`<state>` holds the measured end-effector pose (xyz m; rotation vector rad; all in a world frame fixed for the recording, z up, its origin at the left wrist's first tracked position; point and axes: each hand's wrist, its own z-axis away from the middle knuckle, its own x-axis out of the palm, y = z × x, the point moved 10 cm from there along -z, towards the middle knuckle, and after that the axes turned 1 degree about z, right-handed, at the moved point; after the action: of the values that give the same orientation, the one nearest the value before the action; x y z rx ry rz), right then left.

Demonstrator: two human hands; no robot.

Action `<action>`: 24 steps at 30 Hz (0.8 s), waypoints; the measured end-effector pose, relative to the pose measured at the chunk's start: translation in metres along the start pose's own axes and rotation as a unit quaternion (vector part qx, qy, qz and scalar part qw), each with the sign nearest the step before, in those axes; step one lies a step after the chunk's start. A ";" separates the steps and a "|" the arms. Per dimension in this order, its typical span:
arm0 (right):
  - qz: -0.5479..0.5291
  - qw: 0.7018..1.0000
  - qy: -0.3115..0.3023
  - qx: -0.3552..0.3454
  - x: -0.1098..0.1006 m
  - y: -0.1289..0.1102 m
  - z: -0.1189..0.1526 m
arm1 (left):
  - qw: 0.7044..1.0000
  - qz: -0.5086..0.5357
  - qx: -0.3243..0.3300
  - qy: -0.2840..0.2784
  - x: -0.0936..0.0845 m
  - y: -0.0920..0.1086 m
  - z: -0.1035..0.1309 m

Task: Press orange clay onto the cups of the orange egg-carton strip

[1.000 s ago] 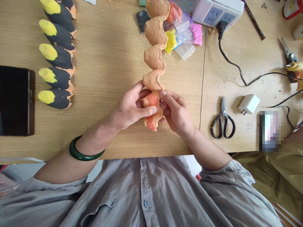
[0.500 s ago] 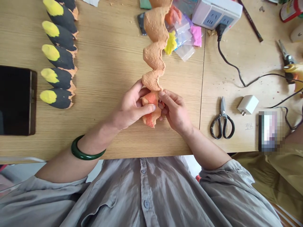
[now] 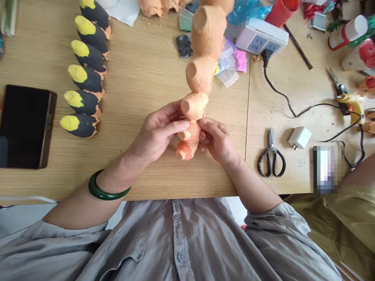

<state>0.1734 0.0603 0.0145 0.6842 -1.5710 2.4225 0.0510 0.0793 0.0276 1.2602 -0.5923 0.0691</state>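
Carton strip pinched near lower end, left hand and right hand, grips narrow.

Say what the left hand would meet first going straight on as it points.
The orange bumpy strip, which the left hand already touches; just beyond it, probably the right hand, though depth is unclear.

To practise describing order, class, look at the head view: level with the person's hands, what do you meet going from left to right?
Dark-screened device → black-and-yellow strip → left hand → bumpy orange strip → right hand → black-handled scissors → white charger plug → yellow glue gun.
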 end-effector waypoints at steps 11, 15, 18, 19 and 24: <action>0.073 0.997 -0.034 -0.020 -0.001 -0.005 -0.002 | 0.999 0.022 -0.024 -0.008 0.003 0.000 -0.001; 0.085 0.996 -0.030 -0.030 -0.002 -0.007 0.000 | 0.998 0.033 -0.051 0.004 -0.002 -0.005 -0.001; 0.080 0.996 -0.035 -0.030 -0.002 -0.010 0.000 | 0.998 0.032 -0.049 -0.001 -0.001 -0.004 -0.001; 0.068 0.997 -0.041 -0.024 -0.001 -0.010 -0.001 | 0.998 0.033 -0.045 -0.007 0.001 -0.002 -0.001; -0.001 0.998 -0.059 0.027 -0.003 -0.003 -0.005 | 0.996 0.059 -0.045 -0.047 0.012 0.001 0.000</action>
<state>0.1760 0.0665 0.0140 0.8530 -1.5508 2.4714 0.0609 0.0765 0.0340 1.1456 -0.7440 0.0812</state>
